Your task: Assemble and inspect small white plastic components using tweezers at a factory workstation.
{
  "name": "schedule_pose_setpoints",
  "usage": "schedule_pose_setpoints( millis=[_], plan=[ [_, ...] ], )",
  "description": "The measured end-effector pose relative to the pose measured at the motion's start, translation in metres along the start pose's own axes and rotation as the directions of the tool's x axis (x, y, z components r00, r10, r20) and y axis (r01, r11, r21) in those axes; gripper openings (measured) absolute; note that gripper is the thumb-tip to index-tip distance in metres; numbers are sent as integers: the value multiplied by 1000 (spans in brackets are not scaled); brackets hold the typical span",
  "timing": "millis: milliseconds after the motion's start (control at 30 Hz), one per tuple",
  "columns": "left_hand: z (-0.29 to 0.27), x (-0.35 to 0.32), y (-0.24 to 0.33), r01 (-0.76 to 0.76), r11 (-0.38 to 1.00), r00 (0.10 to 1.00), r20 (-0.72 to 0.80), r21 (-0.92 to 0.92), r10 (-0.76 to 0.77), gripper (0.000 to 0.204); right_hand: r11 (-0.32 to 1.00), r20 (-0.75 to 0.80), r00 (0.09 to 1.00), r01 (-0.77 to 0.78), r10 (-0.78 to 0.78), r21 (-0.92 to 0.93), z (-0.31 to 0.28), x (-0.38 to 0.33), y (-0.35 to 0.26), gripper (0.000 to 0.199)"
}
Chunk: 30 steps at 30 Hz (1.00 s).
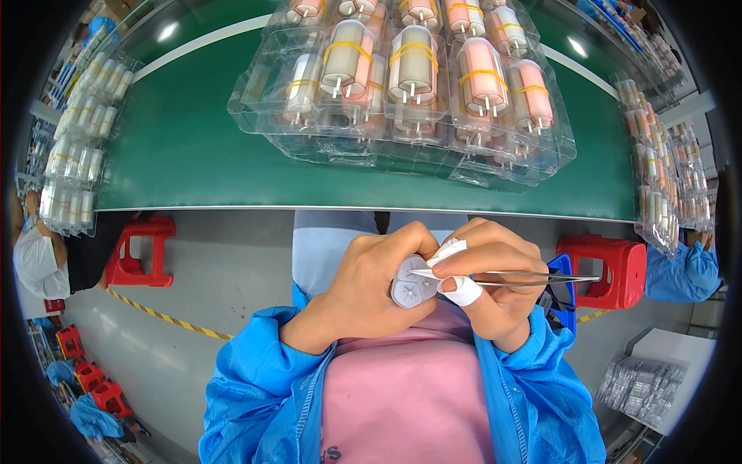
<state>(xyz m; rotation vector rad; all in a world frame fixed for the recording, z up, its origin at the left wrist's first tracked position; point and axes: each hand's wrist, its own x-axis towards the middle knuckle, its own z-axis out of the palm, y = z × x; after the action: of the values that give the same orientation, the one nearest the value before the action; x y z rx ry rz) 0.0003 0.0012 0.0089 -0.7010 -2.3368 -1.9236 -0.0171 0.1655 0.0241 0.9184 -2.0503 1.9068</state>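
- Centrally, a small white round cap (413, 283) with moulded lobes on its face was held close to the chest, above the pink shirt (406, 394), below the table edge.
- Left hand (371, 290): fingers clenched around the cap from the left, thumb across its upper rim.
- Right hand (495, 282): fingers pinched on metal tweezers (510, 277), whose tips rested on the cap's face; forefinger and thumb wore white tape wraps (462, 290).
- Step in hand, as judged: fine work on the cap's face with the tweezer tips, seemingly midway. The next move would call for a steady left grip and light, precise pressure at the tips.
- Blue coat sleeves (255, 387) covered both forearms.
- Green table (193, 147) lay ahead, bearing stacked clear plastic trays (402, 147) of white and pink cylinders (413, 66) banded in yellow, pins pointing up.
- Further clear trays (73, 147) stood at the table's left end and others (657, 178) at its right.
- Red stools (143, 251) stood on the grey floor; other workers in blue sat at both edges.
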Motion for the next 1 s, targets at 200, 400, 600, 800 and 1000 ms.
schedule_pose_setpoints(
  millis=[200,400,600,800,1000],
  plan=[
    [-2,-1,0,-2,1000,1000,4,1,2,30,1000,14,1000,7,-8,26,-1,1,-1,13],
    [-3,1,2,51,991,998,34,-122,-47,29,996,-35,998,-42,45,81,0,0,-4,13],
    [-5,1,4,90,984,995,56,-152,-82,27,999,-5,1000,-30,30,33,0,1,-6,12],
    [-7,4,8,112,987,993,56,-118,-106,24,999,-100,995,17,-13,38,-2,-2,-8,16],
    [-6,3,11,173,955,985,28,-241,-172,24,993,-154,988,49,-31,110,-6,-7,-5,20]
  ],
)
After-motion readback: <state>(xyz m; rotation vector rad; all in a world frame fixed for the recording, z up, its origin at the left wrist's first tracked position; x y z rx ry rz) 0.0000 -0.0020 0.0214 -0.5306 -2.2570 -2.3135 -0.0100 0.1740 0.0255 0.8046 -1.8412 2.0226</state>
